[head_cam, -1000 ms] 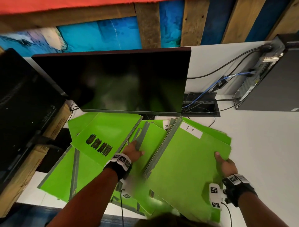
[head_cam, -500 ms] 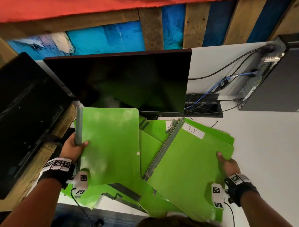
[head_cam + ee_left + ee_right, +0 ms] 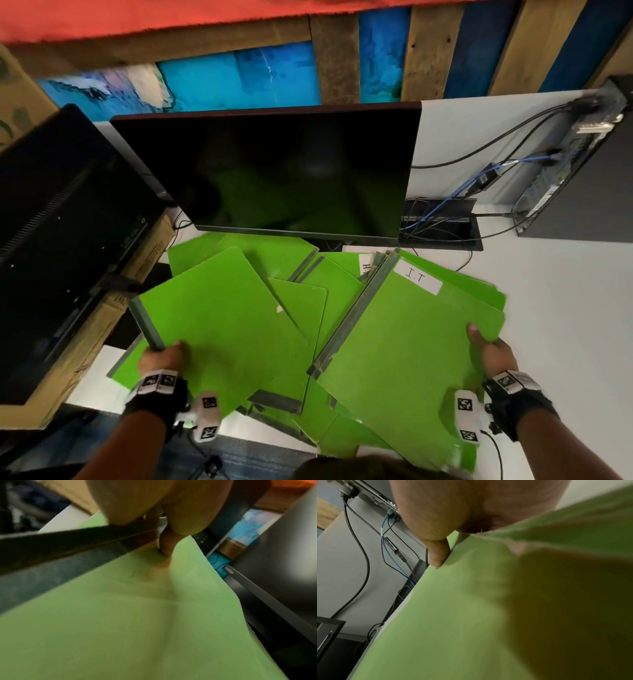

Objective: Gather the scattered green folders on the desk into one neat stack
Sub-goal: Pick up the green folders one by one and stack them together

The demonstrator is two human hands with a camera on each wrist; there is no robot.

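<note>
Several green folders lie fanned across the white desk [image 3: 565, 308] below the monitor. My left hand [image 3: 164, 356] grips a plain green folder [image 3: 219, 329] by its grey spine, tilted over the left part of the pile; the left wrist view shows my thumb [image 3: 167, 547] pressed on its cover [image 3: 137, 615]. My right hand [image 3: 489, 349] holds the right edge of the folder labelled "I.T" [image 3: 407, 346], thumb on top; in the right wrist view the thumb [image 3: 438, 555] lies on the green cover [image 3: 453, 615]. More folders [image 3: 305, 298] lie between and beneath these two.
A dark monitor [image 3: 274, 171] stands just behind the folders. A second black screen [image 3: 61, 233] sits on a cardboard box [image 3: 113, 308] at left. A cable tray [image 3: 442, 222] with cables and a computer case [image 3: 582, 164] are at back right.
My left hand left the middle of the pile, took a plain folder by its spine at the left and lifted it, then brought it down and right over the pile. My right hand stayed put.
</note>
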